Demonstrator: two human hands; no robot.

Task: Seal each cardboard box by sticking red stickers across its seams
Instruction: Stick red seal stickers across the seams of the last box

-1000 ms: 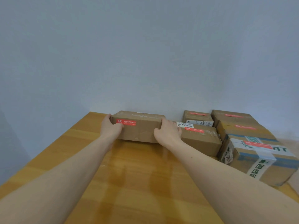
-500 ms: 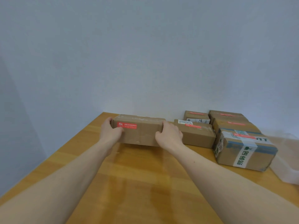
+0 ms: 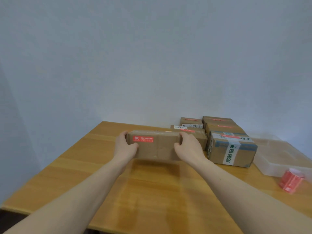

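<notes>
The view is pulled back and tilted down against the earlier frames: more worktop (image 3: 152, 191) is shown, and a clear plastic tray (image 3: 280, 159) and a roll of red stickers (image 3: 291, 180) now appear at 3 o'clock. The long cardboard box (image 3: 157, 146) sits at 12 o'clock, seemingly drawn nearer across the worktop. It is held at both ends as before: the left hand (image 3: 125, 147) is curled round the left end, the right hand (image 3: 188, 147) round the right end. One red sticker (image 3: 143, 139) is already on its near face, so the box is judged to be coming back for another seam or for turning.

Stacked boxes (image 3: 231, 147) stand at 1 to 2 o'clock; their far sides are hidden. The tray's right edge is cut off. The sticker roll is blurred, its print unreadable. Whether the held box rests on the worktop or is lifted cannot be told.
</notes>
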